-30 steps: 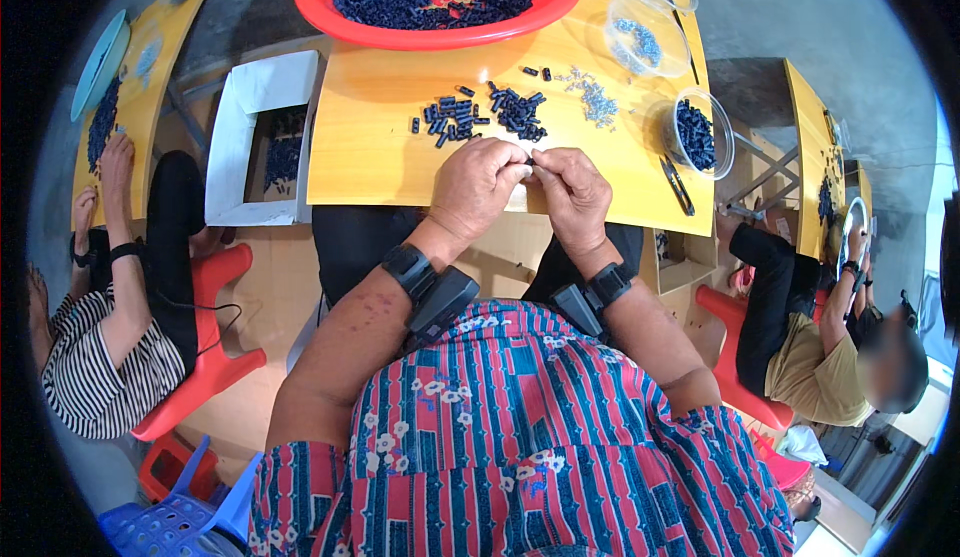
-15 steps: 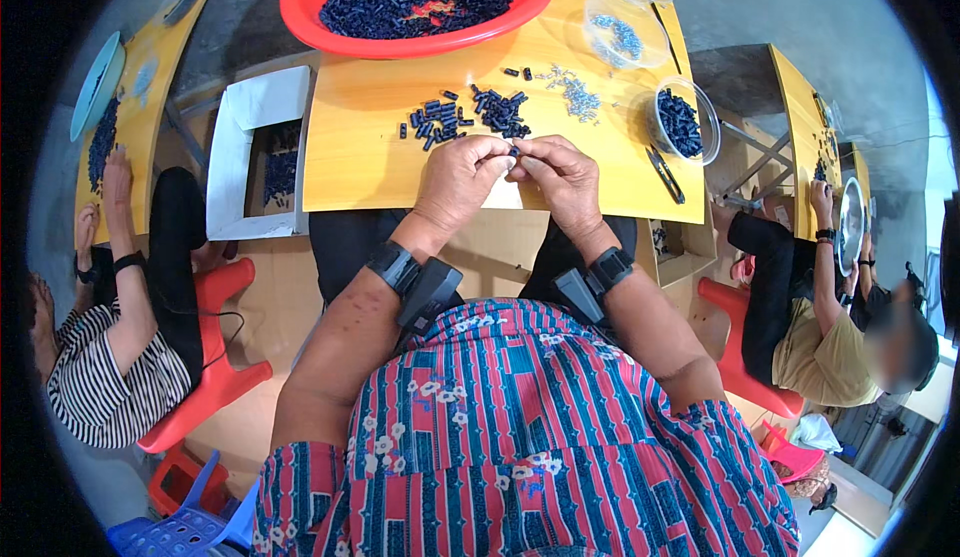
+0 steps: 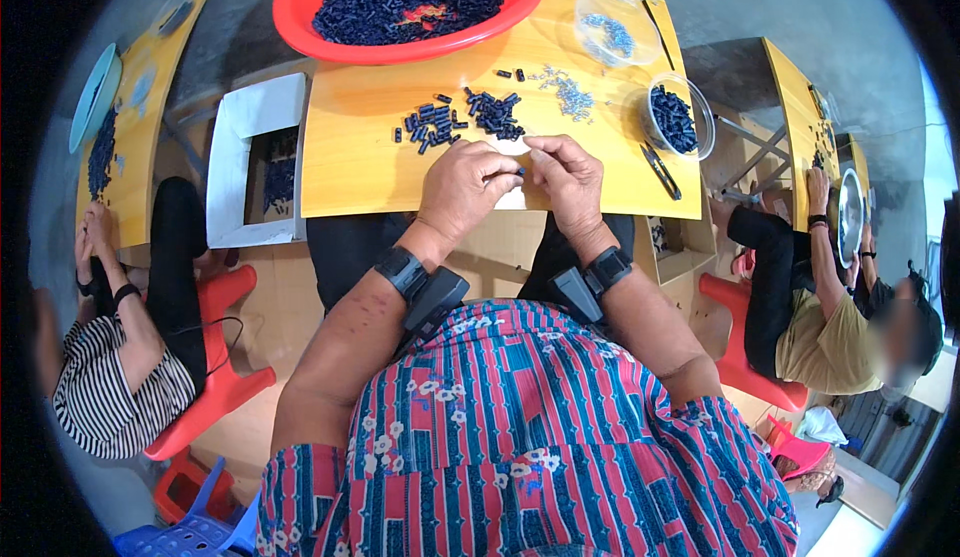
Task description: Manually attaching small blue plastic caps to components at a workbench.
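My left hand point(image 3: 462, 187) is closed in a pinch over the front of the yellow table point(image 3: 360, 172). The end of a small dark plastic piece point(image 3: 520, 172) shows at its fingertips. My right hand point(image 3: 572, 185) is beside it, a small gap away, with thumb and forefinger pressed together; whatever is between them is too small to make out. Just beyond my hands lie two heaps of short black plastic pieces, a left heap point(image 3: 432, 125) and a right heap point(image 3: 494, 113). Small shiny clear or metal parts point(image 3: 573, 99) are scattered to the right of these.
A red basin point(image 3: 290, 19) full of black pieces stands at the back. On the right are a clear tub of black pieces point(image 3: 672, 119), a dark cutter or pen-like tool point(image 3: 661, 171) and a clear tub of shiny parts point(image 3: 607, 37). A white box point(image 3: 228, 157) adjoins the table's left; people work on both sides.
My hands have moved apart from touching fingertips, and the dark piece is now in my left hand only. The view has shifted slightly. The co-worker on the left has brought both hands together.
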A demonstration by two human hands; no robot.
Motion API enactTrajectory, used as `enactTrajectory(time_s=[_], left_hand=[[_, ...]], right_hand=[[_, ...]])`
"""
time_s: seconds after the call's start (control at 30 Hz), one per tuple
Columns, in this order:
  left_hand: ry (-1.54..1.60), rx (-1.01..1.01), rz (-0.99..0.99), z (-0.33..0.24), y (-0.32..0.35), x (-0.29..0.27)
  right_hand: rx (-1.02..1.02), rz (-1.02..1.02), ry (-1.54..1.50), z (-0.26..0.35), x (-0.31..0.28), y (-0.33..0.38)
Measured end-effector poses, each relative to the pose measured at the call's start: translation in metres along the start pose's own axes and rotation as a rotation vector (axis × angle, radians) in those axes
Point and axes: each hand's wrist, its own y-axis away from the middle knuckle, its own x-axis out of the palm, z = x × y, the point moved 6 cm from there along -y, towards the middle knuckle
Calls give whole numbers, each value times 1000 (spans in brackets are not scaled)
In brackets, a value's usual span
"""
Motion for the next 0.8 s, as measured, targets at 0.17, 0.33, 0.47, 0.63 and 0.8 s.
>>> enactTrajectory(time_s=[0.17, 0.33, 0.47, 0.63, 0.8], left_hand=[[-83, 49, 5, -7, 2, 3], [-147, 39, 71, -10, 1, 5], [-196, 55, 99, -6, 4, 8], [-205, 39, 100, -6, 7, 7], [-96, -19, 52, -6, 6, 6]], right_hand=[[89, -79, -44, 3, -2, -8], [-272, -164, 180, 29, 12, -25], [-456, -74, 379, 47, 34, -28], [-442, -18, 480, 43, 45, -27], [-422, 60, 545, 48, 53, -27]])
